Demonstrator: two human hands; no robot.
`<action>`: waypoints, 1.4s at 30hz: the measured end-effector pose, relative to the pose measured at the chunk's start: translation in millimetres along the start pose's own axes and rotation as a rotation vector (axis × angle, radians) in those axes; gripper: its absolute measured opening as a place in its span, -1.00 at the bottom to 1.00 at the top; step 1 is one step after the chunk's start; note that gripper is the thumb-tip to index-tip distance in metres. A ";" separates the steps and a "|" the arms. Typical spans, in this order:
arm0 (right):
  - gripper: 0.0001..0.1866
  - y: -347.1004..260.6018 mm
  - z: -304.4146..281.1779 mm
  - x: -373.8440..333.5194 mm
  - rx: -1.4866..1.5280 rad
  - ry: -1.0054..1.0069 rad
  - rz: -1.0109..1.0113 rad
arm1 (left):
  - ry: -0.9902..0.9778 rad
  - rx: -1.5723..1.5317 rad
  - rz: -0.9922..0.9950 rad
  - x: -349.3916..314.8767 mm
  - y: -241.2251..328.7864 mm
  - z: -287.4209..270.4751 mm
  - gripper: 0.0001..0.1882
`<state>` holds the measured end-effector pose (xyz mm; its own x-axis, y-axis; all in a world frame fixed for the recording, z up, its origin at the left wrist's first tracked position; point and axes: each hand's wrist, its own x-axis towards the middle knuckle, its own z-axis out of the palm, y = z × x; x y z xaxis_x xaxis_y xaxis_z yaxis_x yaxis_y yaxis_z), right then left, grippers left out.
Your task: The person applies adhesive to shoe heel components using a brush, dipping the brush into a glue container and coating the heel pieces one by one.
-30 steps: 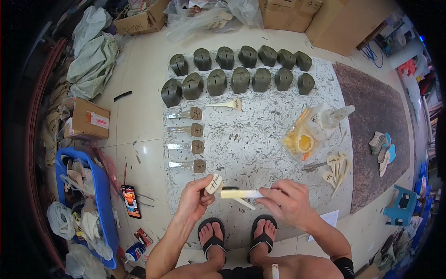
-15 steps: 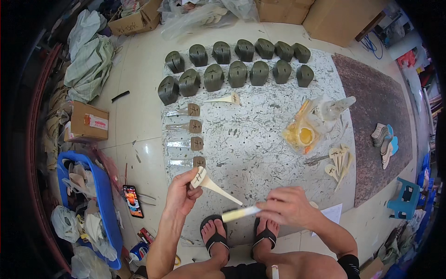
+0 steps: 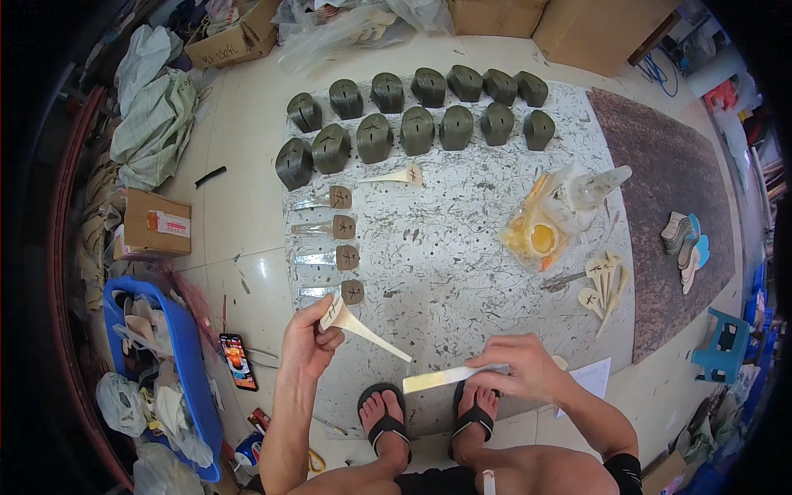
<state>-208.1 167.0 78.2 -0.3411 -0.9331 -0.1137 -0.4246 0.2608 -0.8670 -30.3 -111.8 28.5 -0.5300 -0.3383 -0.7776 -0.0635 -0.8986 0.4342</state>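
Left grip [image 3: 309, 342] pinches cream funnel-shaped piece [image 3: 356, 326].

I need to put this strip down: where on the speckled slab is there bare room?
The widest bare patch on the speckled slab lies mid-slab, between the column of tabbed strips and the yellow bag, below the dark shoe heels. The near edge between left hand and right hand is also bare. The far rows and right edge are crowded.

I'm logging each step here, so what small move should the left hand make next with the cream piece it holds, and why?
Probably set the cream tapered piece down just below the lowest tab piece. The left hand holds it right beside that column of four, while the right hand presses a pale strip flat.
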 end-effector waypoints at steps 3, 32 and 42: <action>-0.81 2.4 0.9 0.4 0.208 -0.018 0.139 | -0.041 -0.018 -0.020 2.7 -1.7 -1.6 -0.86; -0.81 -16.5 -1.8 43.4 -0.138 0.149 0.085 | -0.149 -0.146 -0.362 -0.2 -43.2 9.3 -0.79; -0.82 2.0 -25.4 64.3 -0.042 0.049 -0.024 | -0.312 -0.274 -0.527 -1.7 -55.6 3.4 -0.82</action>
<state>-252.1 113.7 81.5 -0.3705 -0.9263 -0.0684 -0.4677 0.2497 -0.8479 -28.7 -60.4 7.3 -0.7089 0.2252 -0.6684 -0.1858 -0.9738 -0.1311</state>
